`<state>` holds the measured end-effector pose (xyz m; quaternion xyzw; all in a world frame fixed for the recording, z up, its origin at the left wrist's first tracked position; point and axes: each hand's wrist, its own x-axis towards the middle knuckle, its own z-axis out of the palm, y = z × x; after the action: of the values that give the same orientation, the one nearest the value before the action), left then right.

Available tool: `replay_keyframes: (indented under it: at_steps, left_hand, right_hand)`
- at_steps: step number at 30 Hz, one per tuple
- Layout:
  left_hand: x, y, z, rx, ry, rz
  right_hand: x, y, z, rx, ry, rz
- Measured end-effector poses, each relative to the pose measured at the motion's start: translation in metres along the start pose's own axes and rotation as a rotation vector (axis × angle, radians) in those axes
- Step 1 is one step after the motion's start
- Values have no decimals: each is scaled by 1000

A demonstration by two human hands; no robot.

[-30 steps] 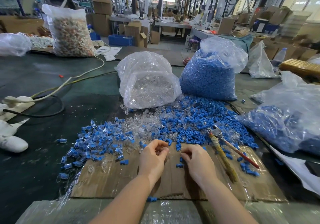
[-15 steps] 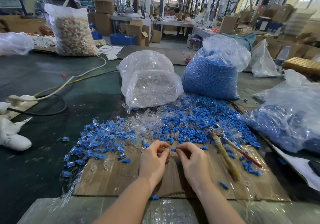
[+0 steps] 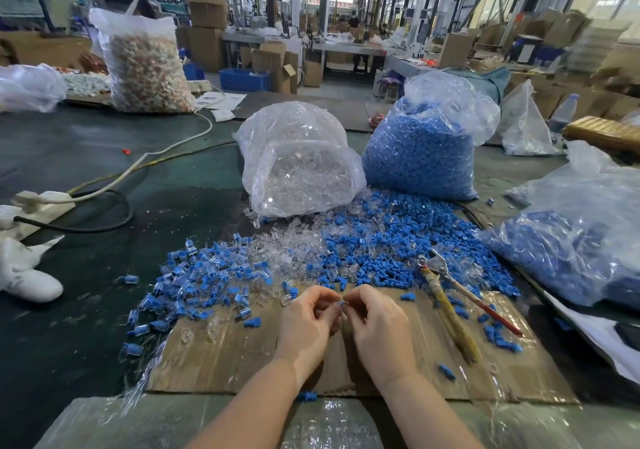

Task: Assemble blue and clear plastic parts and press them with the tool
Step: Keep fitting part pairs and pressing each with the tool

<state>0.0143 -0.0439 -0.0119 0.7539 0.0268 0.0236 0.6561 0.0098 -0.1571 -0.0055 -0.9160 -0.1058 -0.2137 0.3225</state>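
Blue plastic shows as a small part [image 3: 342, 303] pinched between the fingertips of both hands, the left hand [image 3: 306, 324] and right hand [image 3: 375, 327] meeting in a closed grip above the cardboard sheet [image 3: 242, 355]; whether a clear piece sits there too cannot be told. Just beyond the hands lies a spread of loose blue parts [image 3: 398, 240] mixed with clear parts [image 3: 294, 247]. To the right the pliers [image 3: 450, 303] rest on the cardboard, untouched. Behind stand a bag of clear parts [image 3: 298, 164] and a bag of blue parts [image 3: 422, 150] on the dark table [image 3: 86, 310].
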Motion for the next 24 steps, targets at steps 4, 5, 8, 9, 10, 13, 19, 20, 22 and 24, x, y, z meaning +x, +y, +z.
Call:
replay_keyframes:
  at_steps: [4, 5, 8, 9, 10, 13, 19, 20, 22, 24]
  left_hand:
    - [-1, 4, 1, -54, -12, -6]
    - [-2, 5, 1, -52, -14, -7]
    - [-2, 4, 0, -40, -20, -15]
    - [-2, 4, 0, -38, -21, -20]
    - [-2, 4, -1, -39, -20, -23]
    - [-2, 5, -1, -58, -17, -21]
    - [1, 4, 0, -73, -4, -31]
    - [2, 5, 0, -90, 1, -37]
    - [3, 5, 0, -112, 11, -51]
    - [3, 4, -1, -129, 15, -66]
  right_hand:
    - [4, 4, -8, 5, 15, -2]
    - [5, 5, -10, 6, 0, -3]
    - [5, 6, -13, 31, -72, -17]
    - [5, 5, -14, 35, -86, -20]
    - [6, 5, -14, 35, -94, -22]
    - [7, 5, -13, 35, -100, -26]
    - [7, 8, -12, 20, -108, -23]
    - [8, 9, -14, 7, -91, -14]
    - [10, 17, -19, -35, -14, 28]
    - [13, 28, -27, -125, 71, 118]
